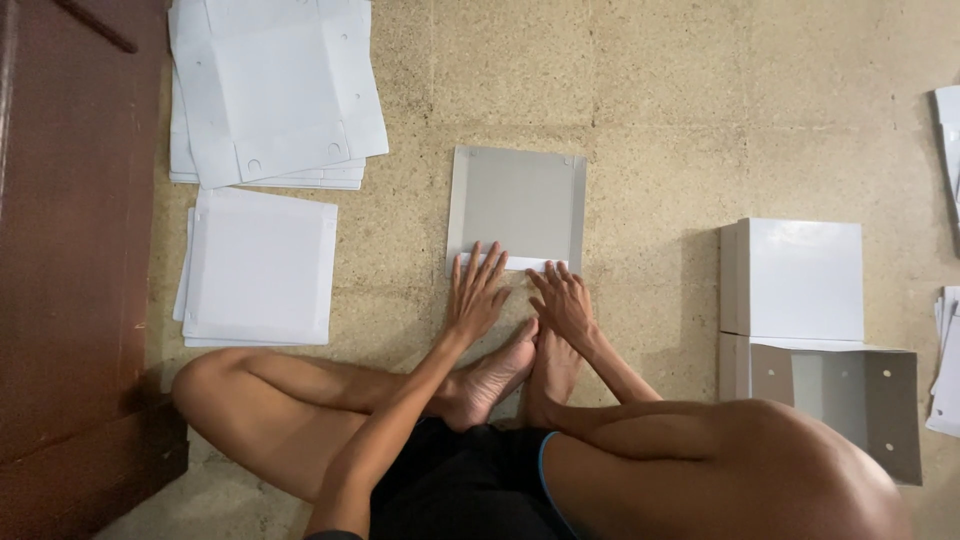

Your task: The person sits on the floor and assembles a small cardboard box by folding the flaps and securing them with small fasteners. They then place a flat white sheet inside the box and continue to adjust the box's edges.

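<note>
A flat grey cardboard sheet lies on the speckled floor in front of me, its near edge folded over as a narrow white strip. My left hand rests flat with fingers spread, fingertips pressing on that folded strip at its left part. My right hand lies flat beside it, fingertips on the strip's right part. Neither hand grips anything. I sit cross-legged, bare feet just behind both hands.
Stacks of flat white cardboard sheets lie at upper left and at left. An assembled white box and an open grey-lined box stand at right. Dark wooden furniture borders the left. More white sheets sit at the far right edge.
</note>
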